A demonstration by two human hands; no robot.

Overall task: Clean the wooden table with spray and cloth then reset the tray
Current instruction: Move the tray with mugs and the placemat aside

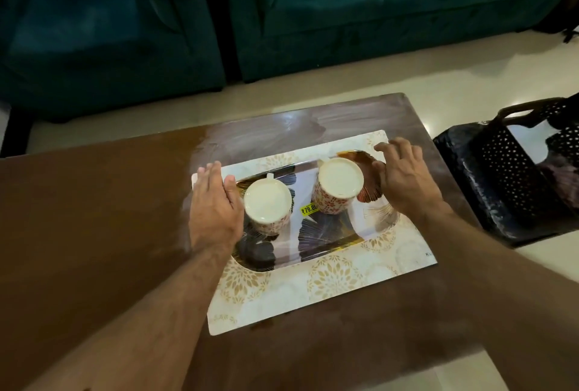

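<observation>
Tray (pixel 329 234) sits on a placemat (pixel 313 284) on the wooden table (pixel 94 218), carrying 2 upside-down cups (pixel 268 204). Your left hand (pixel 213 202) lies flat-fingered at its left end, holding nothing. Your right hand (pixel 404 177) hovers spread at its right end.

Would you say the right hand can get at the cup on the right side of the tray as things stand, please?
Probably yes. The right hand is open just beside the right cup, with nothing between them. The other cup stands apart on the tray, so it should not interfere.
</observation>
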